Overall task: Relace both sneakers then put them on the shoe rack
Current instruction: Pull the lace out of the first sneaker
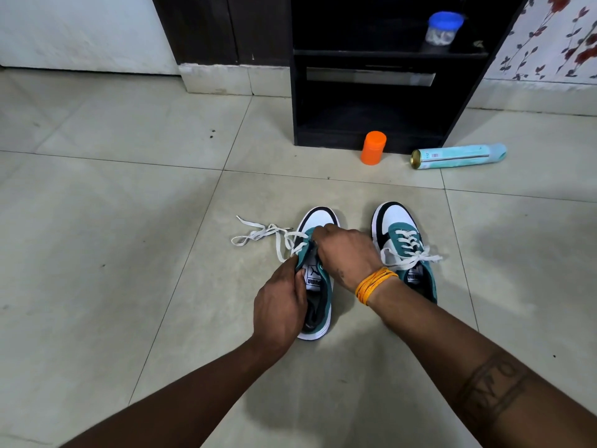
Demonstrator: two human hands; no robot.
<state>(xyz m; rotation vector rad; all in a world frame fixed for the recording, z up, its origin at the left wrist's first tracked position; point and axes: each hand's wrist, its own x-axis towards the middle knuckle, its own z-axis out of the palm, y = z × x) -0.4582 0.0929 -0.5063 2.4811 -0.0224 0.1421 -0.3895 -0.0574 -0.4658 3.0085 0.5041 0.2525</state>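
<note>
Tiled floor (129, 221): left hand (280, 310) grips left sneaker (318, 221) collar, right hand (347, 253) pinches at its eyelets; lace (258, 232) trails left; right sneaker (399, 234) laced.

Even, diffuse indoor light on a pale tiled floor (135, 195); soft shadows fall beneath both forearms and beside the sneakers. The dark shoe rack (371, 101) interior is underexposed. Wide-angle distortion bends tile joints near the edges; the blue-lidded jar (443, 29) appears slightly blurred.
</note>
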